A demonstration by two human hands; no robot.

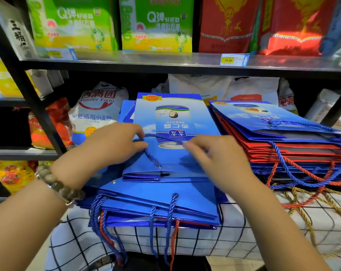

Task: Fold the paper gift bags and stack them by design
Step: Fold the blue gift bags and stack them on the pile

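A: Entry one, hands?
B: Left hand and right hand, apart, each pinching one end of the blue cord handle across the top gift bag.
A: Bag location?
B: Flat, face up, on the blue stack over the checked cloth. The red-and-blue stack is just beside it, to the right.
A: Handling note?
B: Lay the cord flat within the bag's outline, then square the edges; loose loops would likely snag.
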